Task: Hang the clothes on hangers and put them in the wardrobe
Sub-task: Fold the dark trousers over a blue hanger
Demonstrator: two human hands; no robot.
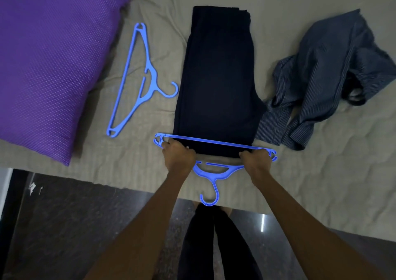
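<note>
at the near edge of the bed (128, 162), beige sheet, a person stands with both arms stretched forward. left hand (178, 153) curled round the left shoulder of a blue plastic hanger (214, 173); right hand (256, 159) curled round its right shoulder, fingers also on the fabric edge. hanger lies flat, hook pointing back toward the person, past the mattress edge. folded dark navy trousers (218, 76) lie lengthwise on the sheet, their near end passing under the hanger's crossbar. second blue hanger (137, 80) lies free to the left, well apart from the hands. crumpled striped blue shirt (325, 76) just right of the trousers, touching them. purple pillow (49, 61) far left. dark floor (64, 226) below.
</note>
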